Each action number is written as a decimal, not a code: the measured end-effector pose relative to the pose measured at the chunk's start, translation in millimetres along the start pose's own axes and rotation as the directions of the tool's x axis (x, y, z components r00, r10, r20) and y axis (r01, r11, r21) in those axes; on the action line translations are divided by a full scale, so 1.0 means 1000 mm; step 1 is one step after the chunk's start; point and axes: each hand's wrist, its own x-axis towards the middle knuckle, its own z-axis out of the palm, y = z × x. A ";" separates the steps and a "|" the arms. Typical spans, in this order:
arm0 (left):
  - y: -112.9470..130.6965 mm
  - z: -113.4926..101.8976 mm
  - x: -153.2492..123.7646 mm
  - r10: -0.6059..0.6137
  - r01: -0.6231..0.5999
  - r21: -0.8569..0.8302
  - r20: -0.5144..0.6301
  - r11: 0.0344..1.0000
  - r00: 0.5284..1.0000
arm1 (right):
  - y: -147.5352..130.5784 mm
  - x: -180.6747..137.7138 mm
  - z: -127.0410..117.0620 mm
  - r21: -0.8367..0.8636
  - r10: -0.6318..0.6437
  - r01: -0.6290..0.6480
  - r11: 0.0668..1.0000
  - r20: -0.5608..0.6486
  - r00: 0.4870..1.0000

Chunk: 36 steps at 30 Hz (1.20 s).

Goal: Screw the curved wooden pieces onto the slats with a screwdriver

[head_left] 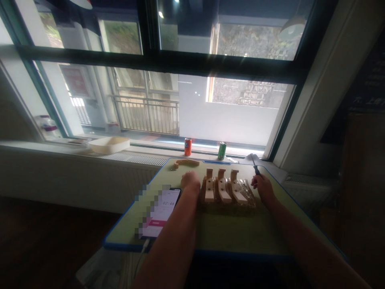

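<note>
My right hand (261, 186) is closed around the dark handle of a screwdriver (256, 169), whose shaft points up and away toward the window. Near the middle of the table, my left hand (191, 179) is curled with its fingers bent downward; what they hold, if anything, is too small to see. Just beyond it lies a curved wooden piece (188, 162), with tiny bits beside its left end. Between my hands, three hook-shaped wooden pieces with dark holes, a left one (209, 188), a middle one (222, 188) and a right one (236, 188), rest on a shiny brown plastic-wrapped pack (249, 196).
A phone (161, 210) showing a timer lies left of my forearm, its white cable (145, 245) running over the near edge of the blue-rimmed table (237, 237). On the windowsill stand an orange can (188, 147), a green can (222, 151) and a cream tray (110, 144).
</note>
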 end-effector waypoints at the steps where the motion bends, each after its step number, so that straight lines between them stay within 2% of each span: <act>1: 0.000 0.001 0.001 -0.004 0.004 -0.012 0.000 1.000 1.000 | 0.000 0.000 0.000 0.002 0.003 -0.003 1.000 0.004 1.000; 5: -0.002 0.002 0.001 -0.020 0.020 -0.092 0.003 0.996 1.000 | 0.003 0.002 -0.001 0.016 0.038 -0.038 0.999 0.037 0.999; 9: 0.001 0.002 -0.002 -0.005 0.005 -0.248 -0.003 0.969 1.000 | 0.000 0.001 0.005 0.037 0.085 -0.090 0.995 0.120 0.989; 15: 0.015 0.002 -0.007 0.095 -0.047 -0.565 0.055 0.824 0.994 | -0.008 -0.006 0.019 0.021 0.171 -0.183 0.983 0.272 0.947; 20: 0.018 0.009 -0.016 0.238 -0.070 -0.693 0.149 0.718 0.960 | -0.010 -0.005 0.014 -0.002 0.221 -0.233 0.972 0.328 0.919; 24: 0.020 0.019 -0.017 0.303 -0.077 -0.701 0.204 0.709 0.931 | -0.009 -0.001 0.007 -0.030 0.248 -0.253 0.967 0.344 0.905; 29: 0.018 0.023 -0.007 0.297 -0.202 -0.609 0.058 0.767 0.953 | -0.009 -0.001 0.007 -0.053 0.244 -0.241 0.969 0.338 0.909; 31: 0.020 0.022 -0.004 0.357 -0.279 -0.548 0.038 0.788 0.933 | -0.011 -0.002 0.008 -0.055 0.223 -0.217 0.975 0.331 0.917; 36: 0.024 0.022 -0.008 0.482 -0.409 -0.396 0.103 0.822 0.870 | -0.017 -0.006 0.009 -0.065 0.189 -0.178 0.982 0.304 0.934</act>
